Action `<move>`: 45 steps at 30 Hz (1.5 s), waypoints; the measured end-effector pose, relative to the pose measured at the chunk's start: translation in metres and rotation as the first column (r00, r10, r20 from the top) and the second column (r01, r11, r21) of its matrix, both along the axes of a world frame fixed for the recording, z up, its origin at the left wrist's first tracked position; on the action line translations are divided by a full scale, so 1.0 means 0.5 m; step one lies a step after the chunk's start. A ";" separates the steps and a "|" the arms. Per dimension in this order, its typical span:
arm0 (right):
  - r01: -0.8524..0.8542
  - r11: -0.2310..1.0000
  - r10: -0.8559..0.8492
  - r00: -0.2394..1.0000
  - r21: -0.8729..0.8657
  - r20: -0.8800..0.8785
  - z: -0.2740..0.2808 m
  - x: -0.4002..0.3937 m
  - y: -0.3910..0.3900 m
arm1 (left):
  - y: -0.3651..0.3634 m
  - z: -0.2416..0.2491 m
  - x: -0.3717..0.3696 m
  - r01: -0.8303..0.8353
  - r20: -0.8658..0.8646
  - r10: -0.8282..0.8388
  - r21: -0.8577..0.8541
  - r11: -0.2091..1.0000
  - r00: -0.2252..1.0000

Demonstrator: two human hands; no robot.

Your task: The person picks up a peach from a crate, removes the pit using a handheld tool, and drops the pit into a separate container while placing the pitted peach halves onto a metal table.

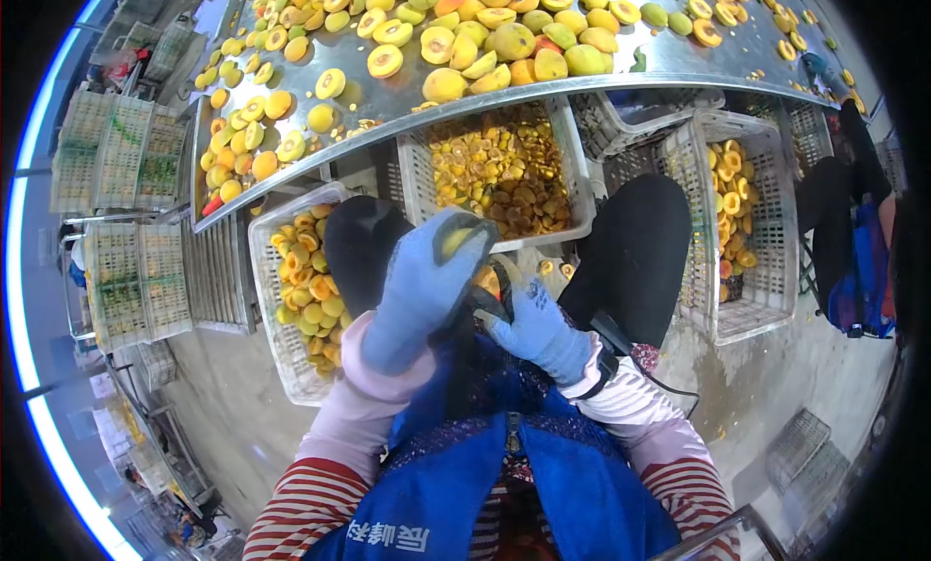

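Observation:
My left hand [423, 280], in a blue glove with dark fingertips, is curled around a yellow-green peach [456, 241] above my lap. Close beside it, my right hand [541, 330] wears the same kind of glove. Its fingers are bent inward, and what they grip is hard to make out against the dark fingertips. A bit of orange peach flesh [489, 281] shows between the two hands. Just beyond them, a white crate [579, 194] between my knees holds peach scraps and pieces.
Whole and halved peaches lie on a metal table [407, 125] ahead. A crate of peach halves [291, 386] stands left of my leg, another crate [766, 320] to the right. Stacked crates [121, 154] rise at far left. Another person's legs [824, 241] are at far right.

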State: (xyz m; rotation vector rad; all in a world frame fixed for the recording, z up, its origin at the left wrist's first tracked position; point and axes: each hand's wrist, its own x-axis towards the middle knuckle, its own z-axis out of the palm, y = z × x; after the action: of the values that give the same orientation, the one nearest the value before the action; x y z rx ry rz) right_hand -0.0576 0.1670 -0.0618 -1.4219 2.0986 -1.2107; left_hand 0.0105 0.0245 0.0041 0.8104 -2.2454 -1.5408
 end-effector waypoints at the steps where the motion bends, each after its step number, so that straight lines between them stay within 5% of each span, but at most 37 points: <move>1: 0.008 0.999 -0.003 0.993 -0.043 0.114 0.003 0.004 -0.001 | 0.003 -0.003 -0.003 0.003 -0.019 -0.004 -0.032 0.999 1.000; 4: 0.023 0.993 0.025 0.914 -0.114 0.404 0.024 0.007 -0.002 | 0.017 -0.008 -0.009 -0.042 0.055 0.037 0.088 0.995 0.998; 6: -0.013 0.996 0.061 0.844 -0.093 0.532 0.030 0.001 -0.006 | 0.017 -0.032 -0.004 0.013 -0.043 -0.018 -0.103 0.995 0.999; 7: 0.012 0.998 0.015 0.894 -0.058 0.449 0.030 0.004 -0.002 | 0.018 -0.037 -0.002 0.032 -0.087 -0.051 -0.198 0.980 0.995; 10: 0.099 0.994 -0.093 0.985 -0.038 0.146 0.031 0.009 0.004 | 0.031 -0.015 -0.014 -0.124 -0.151 0.154 0.187 0.975 0.977; 12: 0.151 0.981 -0.162 0.983 -0.124 -0.084 0.030 0.009 0.001 | 0.036 -0.010 -0.014 -0.131 -0.220 0.127 -0.003 0.991 0.967; 14: 0.109 0.990 -0.112 0.993 -0.085 -0.033 0.032 0.005 -0.001 | 0.053 -0.010 -0.015 -0.255 -0.186 0.335 0.355 0.900 0.924; 18: -0.083 0.986 0.030 0.941 0.142 0.338 0.037 -0.011 0.001 | 0.051 0.023 -0.018 -0.223 -0.116 0.282 0.365 0.904 0.952; 21: -0.076 0.986 0.034 0.963 0.147 0.266 0.033 -0.009 0.001 | 0.036 -0.006 -0.010 -0.204 -0.112 0.243 0.280 0.938 0.964; 24: -0.152 0.967 0.063 0.920 0.206 0.387 0.049 -0.018 0.004 | 0.044 -0.013 -0.005 -0.236 -0.120 0.278 0.282 0.930 0.953; 27: -0.027 0.995 -0.009 0.932 0.094 0.363 0.053 -0.002 0.001 | 0.065 -0.013 -0.005 -0.303 -0.211 0.384 0.336 0.892 0.899; 30: 0.081 0.993 -0.087 0.994 -0.090 -0.061 0.017 0.005 -0.005 | 0.066 -0.017 -0.005 -0.266 -0.281 0.412 0.438 0.858 0.867; 34: -0.172 0.967 0.087 0.916 0.187 0.391 0.048 -0.018 -0.007 | 0.048 -0.019 -0.002 -0.228 -0.188 0.310 0.361 0.904 0.932; 37: -0.058 0.991 0.089 0.957 -0.117 0.277 0.014 0.002 -0.006 | 0.036 -0.019 -0.004 -0.186 -0.114 0.242 0.366 0.912 0.963; 40: -0.057 0.986 0.162 0.525 -0.156 0.835 0.019 0.007 -0.009 | 0.028 -0.005 -0.018 -0.130 -0.087 0.158 0.262 0.956 0.984; 43: -0.042 0.991 0.126 0.073 -0.124 0.989 0.041 0.001 -0.001 | 0.021 -0.011 -0.031 -0.045 -0.143 0.065 0.137 0.990 0.988; 45: 0.001 0.993 0.117 0.071 -0.117 0.991 0.009 0.011 0.002 | 0.016 -0.024 -0.037 0.002 -0.190 0.007 0.045 0.999 0.982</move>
State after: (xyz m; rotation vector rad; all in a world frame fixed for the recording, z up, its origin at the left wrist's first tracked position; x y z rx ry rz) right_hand -0.0520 0.1679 -0.0572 -0.2574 0.8919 -1.5550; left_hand -0.0081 0.0326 -0.0080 0.6473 -2.0792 -1.6001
